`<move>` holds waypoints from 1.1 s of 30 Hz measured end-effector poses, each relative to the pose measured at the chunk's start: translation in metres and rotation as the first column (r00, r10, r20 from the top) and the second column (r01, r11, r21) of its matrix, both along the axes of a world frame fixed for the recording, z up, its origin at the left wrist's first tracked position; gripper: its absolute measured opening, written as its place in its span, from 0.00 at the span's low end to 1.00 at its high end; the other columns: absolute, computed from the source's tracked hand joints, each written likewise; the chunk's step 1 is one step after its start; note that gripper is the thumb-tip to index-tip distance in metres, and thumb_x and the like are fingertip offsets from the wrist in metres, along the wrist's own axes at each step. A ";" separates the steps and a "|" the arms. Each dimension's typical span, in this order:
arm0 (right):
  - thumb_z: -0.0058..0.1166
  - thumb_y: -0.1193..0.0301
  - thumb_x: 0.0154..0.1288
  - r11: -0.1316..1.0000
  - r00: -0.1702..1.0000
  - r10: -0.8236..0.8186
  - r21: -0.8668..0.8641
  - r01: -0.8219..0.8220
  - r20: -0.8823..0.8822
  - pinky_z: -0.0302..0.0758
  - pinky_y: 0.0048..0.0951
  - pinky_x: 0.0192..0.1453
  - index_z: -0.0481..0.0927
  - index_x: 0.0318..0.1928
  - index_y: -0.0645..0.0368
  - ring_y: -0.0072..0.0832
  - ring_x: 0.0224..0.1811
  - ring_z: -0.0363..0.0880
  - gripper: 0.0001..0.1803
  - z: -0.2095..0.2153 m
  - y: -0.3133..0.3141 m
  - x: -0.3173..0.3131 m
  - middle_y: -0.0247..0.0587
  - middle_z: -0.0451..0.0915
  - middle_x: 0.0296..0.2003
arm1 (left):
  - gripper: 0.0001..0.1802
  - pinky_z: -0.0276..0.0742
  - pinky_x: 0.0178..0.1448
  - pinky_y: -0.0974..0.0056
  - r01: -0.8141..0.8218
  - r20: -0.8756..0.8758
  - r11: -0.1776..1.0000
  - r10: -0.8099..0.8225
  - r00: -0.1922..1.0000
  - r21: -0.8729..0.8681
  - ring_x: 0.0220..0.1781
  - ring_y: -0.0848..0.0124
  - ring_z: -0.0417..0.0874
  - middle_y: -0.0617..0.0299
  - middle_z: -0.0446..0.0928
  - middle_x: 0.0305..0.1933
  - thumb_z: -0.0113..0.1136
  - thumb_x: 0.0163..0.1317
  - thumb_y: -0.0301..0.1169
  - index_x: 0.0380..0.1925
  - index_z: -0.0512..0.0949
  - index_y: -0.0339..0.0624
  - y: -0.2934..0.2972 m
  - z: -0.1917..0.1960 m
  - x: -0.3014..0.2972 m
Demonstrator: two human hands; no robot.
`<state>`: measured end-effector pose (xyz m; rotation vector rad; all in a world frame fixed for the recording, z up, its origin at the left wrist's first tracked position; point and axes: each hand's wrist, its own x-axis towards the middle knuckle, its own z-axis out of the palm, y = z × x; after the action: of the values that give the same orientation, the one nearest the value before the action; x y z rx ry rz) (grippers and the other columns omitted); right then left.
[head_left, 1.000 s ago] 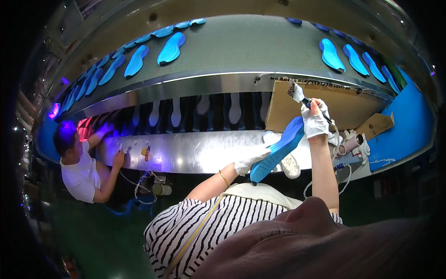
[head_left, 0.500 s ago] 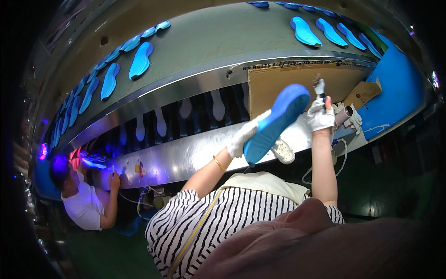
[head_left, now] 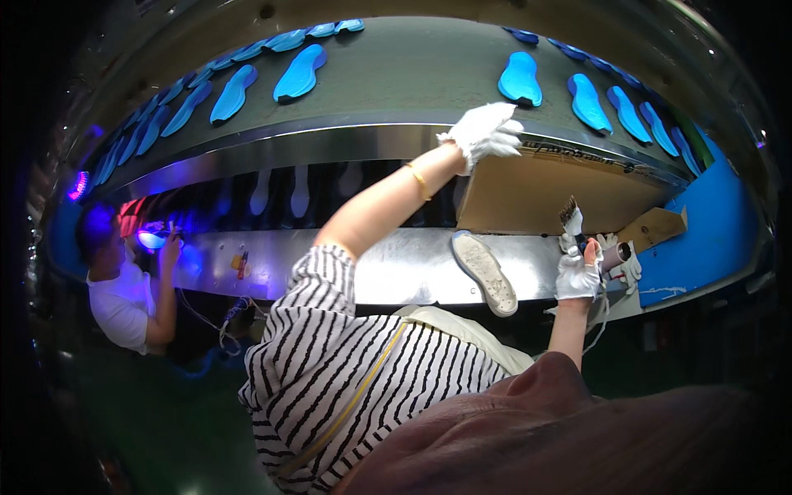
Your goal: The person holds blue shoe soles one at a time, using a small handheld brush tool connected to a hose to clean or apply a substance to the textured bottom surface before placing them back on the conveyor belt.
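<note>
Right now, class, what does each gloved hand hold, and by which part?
The right hand grips a brush by its handle, bristles up. The left hand holds nothing, reaching over the conveyor belt.

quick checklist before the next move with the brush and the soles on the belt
1. Left hand free: ok, white-gloved, open, raised at the belt edge, holding nothing.
2. Brush gripped: ok, right hand is closed on it, bristles up.
3. Blue sole on conveyor belt: ok, lies flat just past the left hand.
4. White sole within reach: ok, on the metal ledge.
5. Glue on the brush: cannot tell.
</note>
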<state>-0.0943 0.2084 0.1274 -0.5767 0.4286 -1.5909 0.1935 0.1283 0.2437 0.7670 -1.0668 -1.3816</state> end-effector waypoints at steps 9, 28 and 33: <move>0.54 0.84 0.57 0.959 0.911 0.143 -0.174 -0.224 -0.387 0.72 0.25 0.48 0.74 0.40 0.57 0.27 0.44 0.77 0.11 -0.003 0.019 0.047 0.43 0.78 0.46 | 0.20 0.58 0.63 0.49 -0.342 0.542 0.489 0.356 -0.762 -0.802 0.56 0.61 0.70 0.64 0.73 0.53 0.56 0.51 0.34 0.48 0.76 0.58 0.087 0.023 0.255; 0.56 0.80 0.58 0.971 0.870 0.154 -0.093 -0.222 -0.469 0.73 0.23 0.42 0.71 0.45 0.60 0.23 0.35 0.77 0.14 -0.003 0.024 0.061 0.38 0.78 0.36 | 0.25 0.71 0.38 0.66 -0.536 -0.300 0.390 0.522 0.798 -0.749 0.31 0.62 0.76 0.40 0.77 0.34 0.34 0.72 0.41 0.18 0.66 0.41 0.190 0.069 0.152; 0.55 0.79 0.59 0.939 0.864 0.106 -0.236 -0.249 -0.491 0.70 0.24 0.48 0.70 0.45 0.59 0.23 0.37 0.75 0.14 -0.002 0.027 0.065 0.37 0.77 0.37 | 0.26 0.74 0.43 0.57 0.135 -0.543 0.938 -0.298 0.785 -0.320 0.33 0.54 0.78 0.45 0.77 0.28 0.41 0.68 0.47 0.20 0.73 0.39 0.162 -0.020 0.110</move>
<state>-0.0297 0.2351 0.1252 -1.2156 0.4862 -1.3299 0.3032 0.2904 0.2234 -0.0095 -0.8286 -1.4939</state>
